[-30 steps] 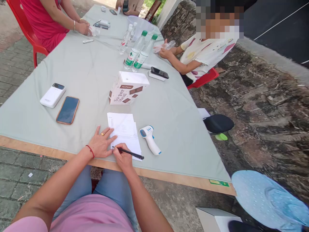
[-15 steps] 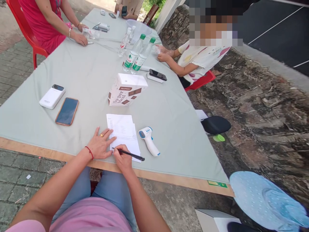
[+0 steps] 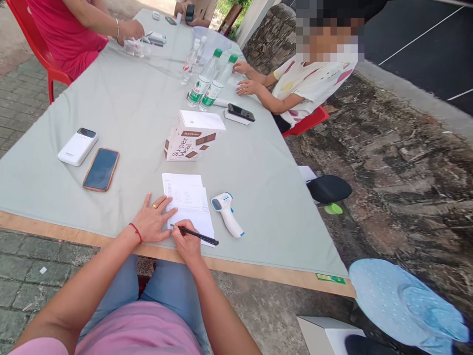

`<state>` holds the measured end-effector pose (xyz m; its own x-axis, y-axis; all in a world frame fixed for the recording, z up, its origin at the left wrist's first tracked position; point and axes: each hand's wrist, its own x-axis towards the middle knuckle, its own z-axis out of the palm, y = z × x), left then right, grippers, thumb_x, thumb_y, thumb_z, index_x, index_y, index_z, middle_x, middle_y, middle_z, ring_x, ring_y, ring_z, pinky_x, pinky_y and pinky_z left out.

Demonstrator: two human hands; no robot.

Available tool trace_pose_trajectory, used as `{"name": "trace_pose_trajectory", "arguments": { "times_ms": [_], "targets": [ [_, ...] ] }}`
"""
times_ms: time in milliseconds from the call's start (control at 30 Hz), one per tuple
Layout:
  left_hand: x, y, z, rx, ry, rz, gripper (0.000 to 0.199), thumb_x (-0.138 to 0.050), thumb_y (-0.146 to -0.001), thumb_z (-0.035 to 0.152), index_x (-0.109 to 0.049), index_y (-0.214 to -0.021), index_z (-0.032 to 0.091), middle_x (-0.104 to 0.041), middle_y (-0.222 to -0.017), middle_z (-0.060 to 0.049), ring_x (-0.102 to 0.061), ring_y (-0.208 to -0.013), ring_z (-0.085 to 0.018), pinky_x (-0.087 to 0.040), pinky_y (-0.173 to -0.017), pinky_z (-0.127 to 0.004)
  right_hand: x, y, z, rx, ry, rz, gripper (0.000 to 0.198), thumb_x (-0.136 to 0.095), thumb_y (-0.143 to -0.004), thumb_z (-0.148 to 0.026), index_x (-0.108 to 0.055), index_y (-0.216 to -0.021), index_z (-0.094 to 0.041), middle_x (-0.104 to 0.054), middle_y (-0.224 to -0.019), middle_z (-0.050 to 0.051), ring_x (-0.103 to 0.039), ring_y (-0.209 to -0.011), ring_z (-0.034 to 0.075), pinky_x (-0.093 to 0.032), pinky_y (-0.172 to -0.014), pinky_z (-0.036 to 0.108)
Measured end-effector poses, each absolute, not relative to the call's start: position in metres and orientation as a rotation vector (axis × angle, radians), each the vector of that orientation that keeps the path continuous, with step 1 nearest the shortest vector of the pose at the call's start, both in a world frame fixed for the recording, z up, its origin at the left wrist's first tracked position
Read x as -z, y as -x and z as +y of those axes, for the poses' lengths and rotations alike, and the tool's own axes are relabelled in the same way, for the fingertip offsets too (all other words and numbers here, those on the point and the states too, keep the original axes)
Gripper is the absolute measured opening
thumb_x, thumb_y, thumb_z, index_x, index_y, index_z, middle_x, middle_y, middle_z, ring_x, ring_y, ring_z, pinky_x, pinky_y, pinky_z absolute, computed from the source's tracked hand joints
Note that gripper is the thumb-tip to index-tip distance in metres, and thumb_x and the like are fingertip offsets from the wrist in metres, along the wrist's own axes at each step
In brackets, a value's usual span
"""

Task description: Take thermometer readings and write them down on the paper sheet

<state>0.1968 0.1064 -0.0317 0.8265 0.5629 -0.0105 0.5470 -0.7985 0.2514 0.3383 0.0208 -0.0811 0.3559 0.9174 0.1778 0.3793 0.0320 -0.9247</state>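
Observation:
My right hand (image 3: 187,242) is closed round a black pen (image 3: 199,237), its tip on the lower left of the white printed papers (image 3: 185,192). Flat at the left edge of those sheets, with fingers spread, lies my left hand (image 3: 153,220); a ring and a red string bracelet are on it. Just right of the papers rests a white and blue infrared thermometer (image 3: 228,215). Behind the sheets stands a white and brown "Super Meal" box (image 3: 192,137).
A phone (image 3: 101,170) and a white power bank (image 3: 78,147) lie to the left. Water bottles (image 3: 212,86) stand beyond the box. Other people sit at the far left, far end and right of the table (image 3: 273,212). A blue hat (image 3: 402,296) hangs by the right corner.
The pen has tilted slightly in my right hand. At far left, a person's hand has lifted off the table toward a clear container. The person at right has spread their hands apart.

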Motion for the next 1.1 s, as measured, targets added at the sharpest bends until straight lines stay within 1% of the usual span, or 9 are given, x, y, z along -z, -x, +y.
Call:
{"name": "trace_pose_trajectory", "arguments": {
  "times_ms": [300,567,700,1100],
  "targets": [
    [0.0307,-0.1963,0.107,-0.089,-2.753,0.849,0.062,-0.055,-0.086,0.047,-0.046,-0.141,0.019,-0.032,-0.155,-0.018,-0.029,-0.142,-0.037,-0.012,-0.113,-0.068,0.0777,-0.3375,0.0209,-0.637,1.537,-1.193,0.009,-0.052,-0.076,-0.025,-0.051,-0.068,-0.022,-0.048,-0.059,-0.005,-0.044,-0.055,0.012,-0.037,-0.055,0.026],
    [0.0315,-0.1967,0.1068,-0.099,-2.752,0.861,0.064,-0.057,-0.085,0.048,-0.046,-0.141,0.02,-0.032,-0.155,-0.017,-0.029,-0.142,-0.037,-0.012,-0.113,-0.067,0.0785,-0.3381,0.0204,-0.622,1.533,-1.121,0.01,-0.053,-0.076,-0.027,-0.053,-0.067,-0.021,-0.052,-0.06,-0.004,-0.047,-0.056,0.013,-0.039,-0.056,0.026],
    [0.0298,-0.197,0.1072,-0.081,-2.749,0.855,0.063,-0.056,-0.085,0.048,-0.046,-0.141,0.02,-0.032,-0.155,-0.017,-0.029,-0.142,-0.036,-0.012,-0.113,-0.068,0.0804,-0.3384,0.0197,-0.626,1.558,-1.145,0.009,-0.054,-0.075,-0.027,-0.052,-0.067,-0.022,-0.051,-0.059,-0.005,-0.046,-0.056,0.013,-0.038,-0.056,0.026],
    [0.0304,-0.1968,0.1075,-0.094,-2.77,0.86,0.063,-0.056,-0.085,0.048,-0.047,-0.141,0.021,-0.032,-0.155,-0.016,-0.03,-0.142,-0.035,-0.014,-0.113,-0.067,0.0805,-0.3381,0.0203,-0.616,1.551,-1.159,0.011,-0.052,-0.077,-0.026,-0.051,-0.068,-0.022,-0.05,-0.06,-0.005,-0.045,-0.057,0.013,-0.038,-0.057,0.026]
  ]
}}
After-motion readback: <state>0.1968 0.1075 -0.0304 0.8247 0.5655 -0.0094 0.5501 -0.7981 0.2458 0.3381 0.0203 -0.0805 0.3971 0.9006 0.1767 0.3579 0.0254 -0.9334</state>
